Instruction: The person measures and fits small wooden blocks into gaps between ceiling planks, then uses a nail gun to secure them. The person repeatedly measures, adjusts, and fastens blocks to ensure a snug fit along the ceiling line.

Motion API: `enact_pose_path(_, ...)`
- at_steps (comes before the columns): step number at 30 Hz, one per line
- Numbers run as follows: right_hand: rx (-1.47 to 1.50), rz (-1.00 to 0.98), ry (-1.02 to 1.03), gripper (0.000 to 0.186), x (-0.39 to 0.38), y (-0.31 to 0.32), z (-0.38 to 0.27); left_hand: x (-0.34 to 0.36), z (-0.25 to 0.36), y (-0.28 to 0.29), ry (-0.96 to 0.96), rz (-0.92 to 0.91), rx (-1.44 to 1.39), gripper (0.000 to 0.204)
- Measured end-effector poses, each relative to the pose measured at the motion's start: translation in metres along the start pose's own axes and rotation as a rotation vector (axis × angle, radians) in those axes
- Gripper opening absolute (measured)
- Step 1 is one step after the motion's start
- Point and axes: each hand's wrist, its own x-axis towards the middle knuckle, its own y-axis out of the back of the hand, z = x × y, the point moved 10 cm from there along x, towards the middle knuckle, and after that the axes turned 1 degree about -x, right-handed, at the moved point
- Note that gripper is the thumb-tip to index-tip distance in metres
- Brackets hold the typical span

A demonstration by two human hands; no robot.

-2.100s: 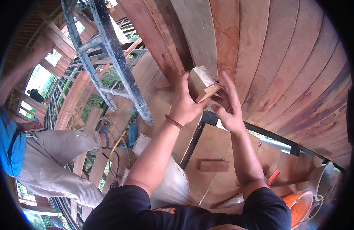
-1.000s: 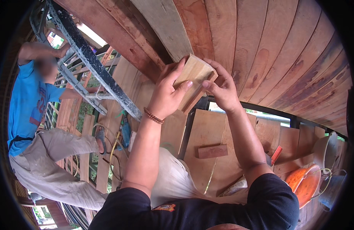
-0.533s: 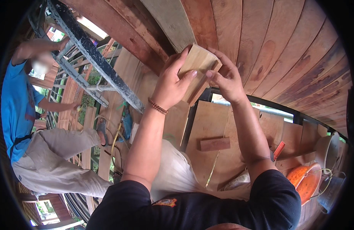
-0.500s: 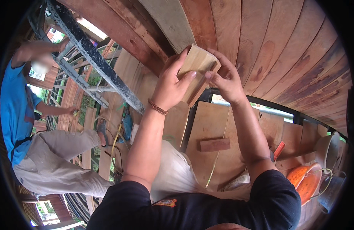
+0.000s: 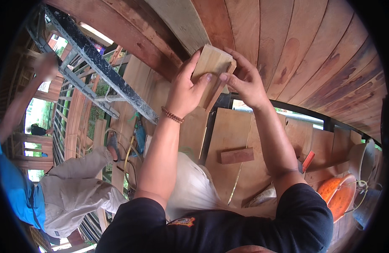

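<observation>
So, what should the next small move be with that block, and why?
Probably hold the pale wooden block steady in the left hand and gently test the brown strip with the right hand: the strip lies along the block's right side, and whether the two are joined is unclear.

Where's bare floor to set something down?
Bare boards lie between the black beam and right forearm, just beyond the reddish block. Crowded: right, by the orange bucket; left, by the blue tool and co-worker's foot.

Plank wall (image 5: 304,55) on R, wd floor (image 5: 228,135), ladder (image 5: 104,69) L, daylight thru openings (image 5: 34,114).
</observation>
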Motion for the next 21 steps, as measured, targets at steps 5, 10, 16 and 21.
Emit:
enact_pose_path(5,-0.053,0.043,0.011,0.08,0.0,0.002,0.002,-0.003,-0.006,-0.009,0.156,-0.048,-0.18,0.069)
enact_pose_path(10,-0.135,0.075,0.055,0.081,0.001,0.001,0.002,-0.009,-0.001,-0.009,-0.012,-0.081,0.12,0.095)
enact_pose_path(16,-0.101,0.094,0.064,0.079,-0.002,-0.002,0.0,-0.007,0.013,-0.017,-0.061,0.037,0.244,0.108)
enact_pose_path(21,-0.143,0.125,0.076,0.076,-0.001,0.001,0.002,-0.006,0.017,-0.019,-0.057,0.109,0.356,0.104)
